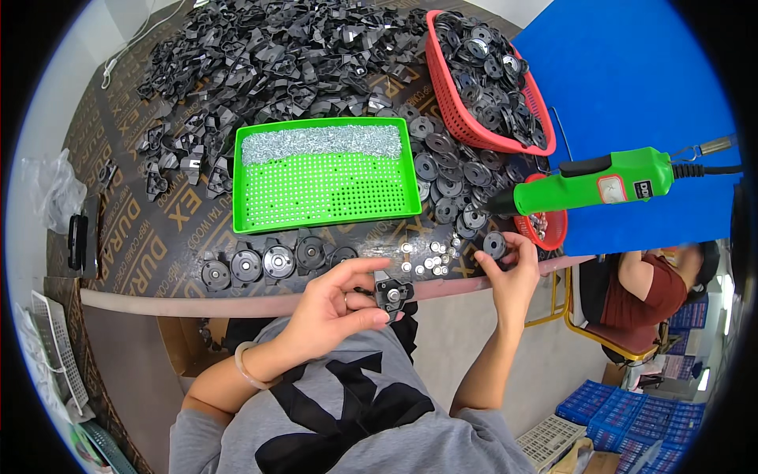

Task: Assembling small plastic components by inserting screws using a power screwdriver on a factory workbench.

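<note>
Between the thumb and fingers of my left hand [339, 302] is a black plastic bracket [392, 295] with a round metal piece at its centre, held just over the table's front edge. My right hand [512, 267] pinches a black round disc [494, 244] above the table, a little to the right of several small shiny metal pieces [433, 263]. A green electric screwdriver [596, 183] hangs beyond my right hand, its black tip pointing left. Neither hand touches it. Left of my left hand, a row of black round parts [246, 266] lies along the front edge.
A green perforated tray [237, 182] holds many small silver screws at its far side. Black brackets [260, 63] are heaped behind it. A red basket [442, 95] of discs, loose discs [448, 186] and a small red basket [557, 229] stand right. Another person [659, 284] sits farther right.
</note>
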### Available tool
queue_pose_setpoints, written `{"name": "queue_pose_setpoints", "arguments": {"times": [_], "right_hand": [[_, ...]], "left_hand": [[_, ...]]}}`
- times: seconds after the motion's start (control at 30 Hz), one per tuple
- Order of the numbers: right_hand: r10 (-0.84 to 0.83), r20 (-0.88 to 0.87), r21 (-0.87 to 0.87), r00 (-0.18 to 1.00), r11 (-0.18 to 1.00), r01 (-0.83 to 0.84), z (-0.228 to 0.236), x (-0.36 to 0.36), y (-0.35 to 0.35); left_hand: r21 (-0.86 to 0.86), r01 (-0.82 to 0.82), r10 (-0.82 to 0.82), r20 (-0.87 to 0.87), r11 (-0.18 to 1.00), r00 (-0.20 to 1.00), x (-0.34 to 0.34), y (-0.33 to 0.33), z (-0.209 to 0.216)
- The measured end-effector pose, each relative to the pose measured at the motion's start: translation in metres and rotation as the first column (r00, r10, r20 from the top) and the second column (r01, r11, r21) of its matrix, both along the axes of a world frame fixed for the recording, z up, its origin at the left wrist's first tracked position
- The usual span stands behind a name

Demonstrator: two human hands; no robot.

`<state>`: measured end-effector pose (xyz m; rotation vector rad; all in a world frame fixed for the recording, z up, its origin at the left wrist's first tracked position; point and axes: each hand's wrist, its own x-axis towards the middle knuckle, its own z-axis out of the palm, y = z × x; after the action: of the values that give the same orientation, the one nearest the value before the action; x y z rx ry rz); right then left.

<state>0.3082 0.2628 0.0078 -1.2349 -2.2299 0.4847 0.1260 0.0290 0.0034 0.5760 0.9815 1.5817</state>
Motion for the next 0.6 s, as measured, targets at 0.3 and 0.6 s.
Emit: {"name": "queue_pose_setpoints", "arguments": {"times": [0.3, 0.6], "right_hand": [[0.319, -0.356, -0.295, 0.878, 0.853, -0.430, 0.029, -0.010, -0.059], [0.426, -0.245, -0.177, 0.871, 0.864, -0.472, 0.033, -0.040, -0.100]], "left_hand": [[0.055, 0.006, -0.006, 0.001, 0.998, 1.000, 0.001, 0.003, -0.004], [0.027, -0.010, 0.008, 0.072, 1.000, 0.997, 0.002, 0.003, -0.003]]}}
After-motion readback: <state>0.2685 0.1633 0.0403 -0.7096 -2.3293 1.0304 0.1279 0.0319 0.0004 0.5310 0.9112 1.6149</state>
